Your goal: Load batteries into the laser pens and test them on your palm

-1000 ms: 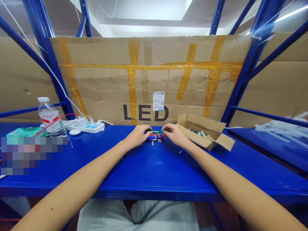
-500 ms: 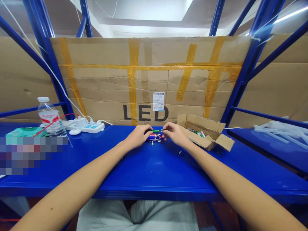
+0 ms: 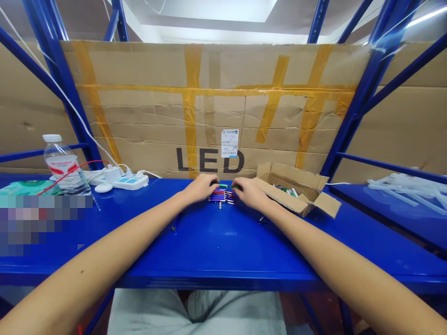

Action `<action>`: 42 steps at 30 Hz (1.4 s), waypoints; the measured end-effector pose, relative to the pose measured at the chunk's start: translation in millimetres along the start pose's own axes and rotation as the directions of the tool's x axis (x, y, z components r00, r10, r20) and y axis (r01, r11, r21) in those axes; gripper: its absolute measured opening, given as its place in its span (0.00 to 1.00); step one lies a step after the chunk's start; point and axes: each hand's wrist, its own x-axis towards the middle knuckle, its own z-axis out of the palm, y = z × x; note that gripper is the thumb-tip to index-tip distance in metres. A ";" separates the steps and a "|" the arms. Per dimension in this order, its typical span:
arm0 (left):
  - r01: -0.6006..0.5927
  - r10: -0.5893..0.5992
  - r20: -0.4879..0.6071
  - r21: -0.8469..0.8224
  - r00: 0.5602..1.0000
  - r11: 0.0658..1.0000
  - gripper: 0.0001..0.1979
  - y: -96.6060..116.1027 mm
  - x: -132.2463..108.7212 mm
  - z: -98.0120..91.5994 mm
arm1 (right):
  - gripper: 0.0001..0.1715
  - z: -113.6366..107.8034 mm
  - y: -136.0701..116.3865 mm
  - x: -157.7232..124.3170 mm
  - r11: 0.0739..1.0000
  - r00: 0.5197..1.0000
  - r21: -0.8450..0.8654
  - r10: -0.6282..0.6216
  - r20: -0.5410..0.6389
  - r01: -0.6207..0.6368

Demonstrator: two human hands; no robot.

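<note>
A row of small coloured pen-like sticks (image 3: 222, 196) lies on the blue shelf top (image 3: 223, 242), red, blue and purple side by side. My left hand (image 3: 201, 187) and my right hand (image 3: 248, 191) close on the two ends of a thin green stick (image 3: 227, 186) at the far edge of that row. Both hands have fingers curled in a pinch. A small round metal piece (image 3: 220, 205) lies just in front of the row.
An open cardboard box (image 3: 296, 188) with more sticks stands at the right. At the left are a water bottle (image 3: 62, 165), a white power strip (image 3: 127, 180), a white mouse (image 3: 104, 187) and a red wire. Clear plastic tubes (image 3: 408, 186) lie far right. A taped cardboard wall closes the back.
The view has shifted slightly forward and down. Both hands have lowered the green stick toward the far edge of the row of sticks.
</note>
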 end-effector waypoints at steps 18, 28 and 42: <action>0.182 -0.165 0.118 -0.151 0.979 0.972 0.06 -50.2 43.1 30.4 | 0.11 32.5 15.1 31.7 0.963 0.987 -0.265 0.081 0.140 -0.042; 0.269 -0.234 0.183 -0.196 0.955 0.943 0.04 -53.6 46.2 37.1 | 0.11 35.8 19.6 31.7 0.981 0.986 -0.193 0.057 0.156 -0.026; 0.267 -0.219 0.215 -0.225 0.952 0.937 0.08 -56.1 45.2 37.9 | 0.16 34.8 26.1 32.7 0.993 0.981 -0.081 0.095 0.172 -0.082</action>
